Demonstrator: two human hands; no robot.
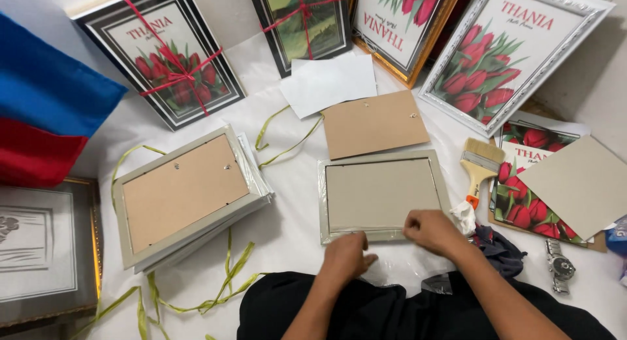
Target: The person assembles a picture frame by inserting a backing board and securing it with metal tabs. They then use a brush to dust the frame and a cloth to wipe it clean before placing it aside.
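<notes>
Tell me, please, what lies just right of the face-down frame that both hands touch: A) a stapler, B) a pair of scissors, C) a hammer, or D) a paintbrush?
D: a wide paintbrush with a pale wooden handle lies just right of the face-down frame, whose near edge the left hand and right hand touch.

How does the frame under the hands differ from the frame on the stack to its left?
The frame under the hands lies alone and square to the view; the stack frame tops a pile and sits tilted. The first shows a grey panel, the second a brown backing board with clips. Both lie face down with pale rims.
</notes>
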